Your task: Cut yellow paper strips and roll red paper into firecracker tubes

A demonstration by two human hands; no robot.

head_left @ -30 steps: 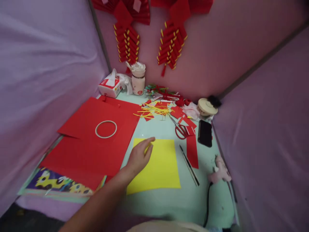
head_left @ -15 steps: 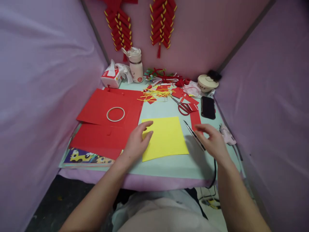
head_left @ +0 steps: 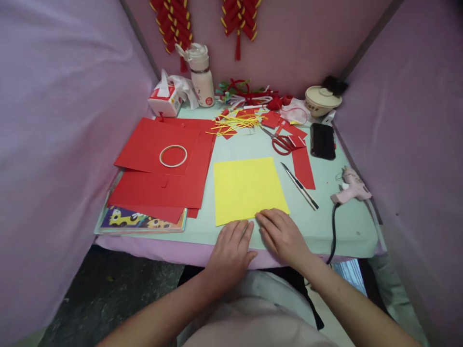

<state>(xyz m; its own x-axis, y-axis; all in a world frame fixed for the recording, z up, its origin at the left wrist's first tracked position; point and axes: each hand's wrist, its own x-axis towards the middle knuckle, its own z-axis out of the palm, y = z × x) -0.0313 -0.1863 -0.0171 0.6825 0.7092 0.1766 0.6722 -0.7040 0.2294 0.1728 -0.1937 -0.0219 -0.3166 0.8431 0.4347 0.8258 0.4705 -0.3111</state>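
A square yellow sheet (head_left: 248,188) lies flat on the pale green table in front of me. My left hand (head_left: 233,246) rests at the sheet's near edge, fingers stretched out and holding nothing. Beside it, my right hand (head_left: 280,233) lies with extended fingers, its fingertips touching the near right part of that edge. To the right of the sheet is a slim craft knife (head_left: 299,185), apart from both hands. Red-handled scissors (head_left: 281,143) lie farther back, next to a red paper strip (head_left: 304,167).
Red sheets (head_left: 159,190) cover the left side, with a white ring (head_left: 173,156) on top. A pink glue gun (head_left: 350,187) with a black cord lies at right, near a phone (head_left: 323,140). Behind are yellow strips (head_left: 238,123), a bottle (head_left: 202,79), a tissue box (head_left: 164,100) and a lidded bowl (head_left: 321,101).
Both hands have moved to the sheet's near edge, the left from its left side and the right from beside the craft knife. The camera view has tilted downward.
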